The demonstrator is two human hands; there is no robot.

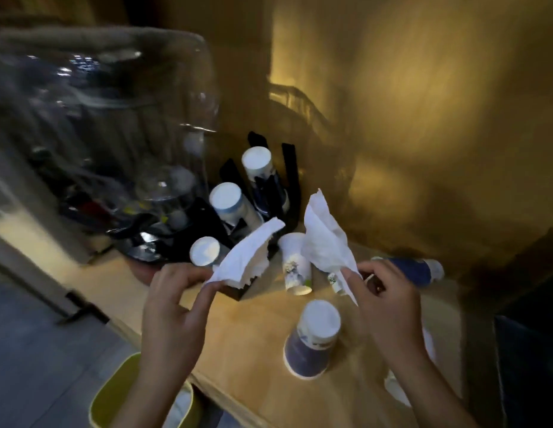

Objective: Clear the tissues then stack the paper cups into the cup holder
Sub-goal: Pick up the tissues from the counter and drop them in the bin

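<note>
My left hand (176, 301) pinches a white tissue (249, 254) above the wooden table (250, 350). In my right hand (386, 291) is a second white tissue (324, 236), lifted higher. Behind them stands the black cup holder (292, 180) with upside-down paper cups (227, 200) in its slots. Loose cups sit on the table: a blue-and-white one upside down (312, 338) near my right wrist, a white one (295, 264) between the tissues, and a blue one lying on its side (414, 270) at the right. Another tissue (398, 387) shows partly under my right forearm.
A large clear water jug (108, 134) on a dispenser fills the left. A yellow-green bin (114, 393) stands on the floor below the table's front edge. A wall runs close behind the table, and a dark object (528, 366) sits at the right edge.
</note>
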